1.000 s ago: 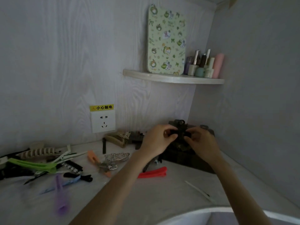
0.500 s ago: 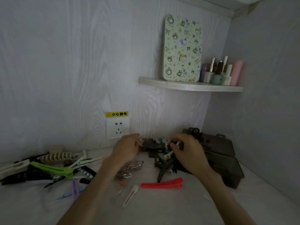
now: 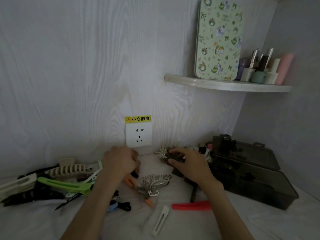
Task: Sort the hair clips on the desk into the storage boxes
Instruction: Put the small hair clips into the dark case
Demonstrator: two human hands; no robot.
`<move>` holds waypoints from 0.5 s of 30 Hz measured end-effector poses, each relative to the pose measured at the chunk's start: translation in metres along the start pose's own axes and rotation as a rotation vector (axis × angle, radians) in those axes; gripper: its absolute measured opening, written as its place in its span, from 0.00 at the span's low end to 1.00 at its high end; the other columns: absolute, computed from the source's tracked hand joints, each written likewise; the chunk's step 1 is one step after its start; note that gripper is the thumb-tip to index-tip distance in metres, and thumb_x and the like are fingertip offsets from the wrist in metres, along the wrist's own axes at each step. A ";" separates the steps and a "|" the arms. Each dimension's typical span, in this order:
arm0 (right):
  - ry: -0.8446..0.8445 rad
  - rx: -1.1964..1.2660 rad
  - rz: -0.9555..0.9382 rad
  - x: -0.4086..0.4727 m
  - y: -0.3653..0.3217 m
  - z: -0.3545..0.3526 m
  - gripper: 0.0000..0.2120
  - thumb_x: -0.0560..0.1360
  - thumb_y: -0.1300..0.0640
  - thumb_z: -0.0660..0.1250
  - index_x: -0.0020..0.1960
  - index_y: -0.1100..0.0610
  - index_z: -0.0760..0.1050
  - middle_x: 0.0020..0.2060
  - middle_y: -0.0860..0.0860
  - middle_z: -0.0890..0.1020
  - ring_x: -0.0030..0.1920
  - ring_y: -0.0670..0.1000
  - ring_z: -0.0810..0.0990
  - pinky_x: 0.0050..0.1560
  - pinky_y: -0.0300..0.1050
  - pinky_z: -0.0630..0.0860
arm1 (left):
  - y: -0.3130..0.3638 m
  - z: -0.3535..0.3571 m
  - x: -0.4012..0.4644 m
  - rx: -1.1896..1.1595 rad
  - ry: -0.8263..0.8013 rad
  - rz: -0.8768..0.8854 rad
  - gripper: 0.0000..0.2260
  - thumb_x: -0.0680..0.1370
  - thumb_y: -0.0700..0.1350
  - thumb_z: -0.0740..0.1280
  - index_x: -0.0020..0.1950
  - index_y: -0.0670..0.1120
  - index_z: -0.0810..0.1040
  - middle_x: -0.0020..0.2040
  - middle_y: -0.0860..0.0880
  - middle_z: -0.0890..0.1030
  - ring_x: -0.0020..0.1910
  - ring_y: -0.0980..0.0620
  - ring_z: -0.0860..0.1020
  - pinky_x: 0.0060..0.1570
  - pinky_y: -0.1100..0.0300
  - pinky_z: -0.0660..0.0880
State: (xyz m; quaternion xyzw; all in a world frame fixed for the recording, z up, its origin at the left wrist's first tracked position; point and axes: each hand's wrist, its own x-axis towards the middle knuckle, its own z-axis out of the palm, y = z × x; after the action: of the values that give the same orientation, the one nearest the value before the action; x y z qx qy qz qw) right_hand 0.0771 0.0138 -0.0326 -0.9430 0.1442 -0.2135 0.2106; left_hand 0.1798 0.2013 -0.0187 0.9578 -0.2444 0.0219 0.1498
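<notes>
Dark box (image 3: 256, 172) at desk's back right corner now released; right hand (image 3: 188, 168) pinches dark clip (image 3: 174, 157), left hand (image 3: 119, 161) curls onto pile, grip unclear. Next pick starting.

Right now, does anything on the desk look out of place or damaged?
Nothing looks damaged. Many hair clips lie loose and crossed over each other on the desk, left of the dark storage boxes, not yet sorted.
</notes>
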 end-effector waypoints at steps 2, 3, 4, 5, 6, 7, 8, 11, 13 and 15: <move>-0.128 0.178 0.018 -0.001 -0.002 0.000 0.16 0.70 0.45 0.70 0.57 0.45 0.78 0.49 0.46 0.80 0.51 0.45 0.78 0.45 0.34 0.71 | -0.004 -0.001 0.004 -0.039 -0.019 -0.031 0.05 0.72 0.51 0.67 0.44 0.54 0.82 0.50 0.50 0.82 0.51 0.50 0.78 0.54 0.58 0.74; -0.182 0.240 0.004 -0.002 -0.005 0.001 0.16 0.70 0.47 0.71 0.58 0.47 0.78 0.50 0.47 0.81 0.51 0.44 0.78 0.46 0.32 0.73 | -0.004 -0.003 0.005 -0.051 -0.021 -0.035 0.03 0.72 0.50 0.68 0.40 0.53 0.80 0.48 0.50 0.83 0.49 0.50 0.79 0.50 0.60 0.74; -0.235 0.282 -0.025 -0.004 -0.010 0.004 0.17 0.71 0.48 0.70 0.59 0.48 0.78 0.52 0.47 0.81 0.51 0.43 0.78 0.49 0.32 0.75 | -0.005 -0.005 0.006 -0.059 -0.014 -0.037 0.04 0.72 0.49 0.67 0.38 0.52 0.79 0.47 0.49 0.83 0.48 0.49 0.79 0.48 0.59 0.74; -0.293 0.328 -0.057 -0.006 -0.015 0.007 0.17 0.73 0.50 0.69 0.61 0.50 0.76 0.55 0.48 0.81 0.54 0.43 0.78 0.54 0.34 0.76 | -0.004 -0.007 0.006 -0.067 -0.001 -0.035 0.05 0.74 0.48 0.65 0.40 0.52 0.79 0.48 0.49 0.83 0.48 0.49 0.79 0.48 0.58 0.75; -0.353 0.377 -0.085 -0.009 -0.022 0.010 0.18 0.74 0.52 0.67 0.63 0.51 0.74 0.57 0.48 0.80 0.56 0.42 0.78 0.58 0.35 0.75 | -0.004 -0.008 0.008 -0.081 0.013 -0.028 0.06 0.75 0.48 0.63 0.44 0.51 0.80 0.51 0.49 0.82 0.50 0.48 0.79 0.50 0.57 0.75; -0.402 0.423 -0.111 -0.011 -0.028 0.012 0.17 0.76 0.55 0.65 0.65 0.53 0.73 0.59 0.49 0.79 0.58 0.42 0.77 0.60 0.34 0.73 | -0.002 -0.009 0.008 -0.108 0.024 -0.024 0.08 0.77 0.47 0.62 0.50 0.51 0.80 0.54 0.49 0.81 0.53 0.48 0.78 0.53 0.55 0.75; -0.436 0.469 -0.138 -0.011 -0.034 0.013 0.17 0.78 0.59 0.62 0.66 0.55 0.71 0.60 0.51 0.78 0.59 0.41 0.76 0.60 0.32 0.72 | 0.000 -0.011 0.009 -0.152 0.031 -0.014 0.09 0.78 0.46 0.60 0.53 0.51 0.79 0.57 0.50 0.80 0.55 0.48 0.77 0.55 0.55 0.74; -0.512 0.625 -0.154 -0.012 -0.042 0.013 0.19 0.78 0.70 0.53 0.66 0.61 0.70 0.58 0.54 0.78 0.55 0.39 0.77 0.57 0.30 0.72 | 0.009 -0.017 0.012 -0.295 -0.003 0.124 0.12 0.79 0.41 0.59 0.56 0.52 0.78 0.62 0.51 0.77 0.60 0.50 0.75 0.59 0.56 0.71; -0.517 0.610 -0.159 -0.013 -0.041 0.015 0.18 0.78 0.69 0.54 0.64 0.61 0.72 0.57 0.54 0.79 0.56 0.42 0.77 0.57 0.31 0.72 | 0.016 -0.018 0.017 -0.361 -0.101 0.250 0.14 0.80 0.39 0.57 0.59 0.52 0.77 0.65 0.52 0.75 0.63 0.51 0.73 0.63 0.57 0.69; -0.471 0.525 -0.188 -0.012 -0.035 0.012 0.14 0.79 0.64 0.57 0.62 0.59 0.75 0.56 0.50 0.79 0.56 0.42 0.75 0.53 0.28 0.71 | 0.027 -0.017 0.023 -0.342 -0.220 0.318 0.17 0.80 0.36 0.56 0.63 0.51 0.75 0.68 0.53 0.72 0.67 0.52 0.69 0.66 0.59 0.66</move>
State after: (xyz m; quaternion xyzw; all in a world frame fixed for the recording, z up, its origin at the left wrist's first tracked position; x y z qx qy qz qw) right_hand 0.0788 0.0526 -0.0302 -0.8893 -0.0552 -0.0387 0.4524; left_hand 0.1880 0.1730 0.0080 0.8648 -0.4068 -0.1008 0.2766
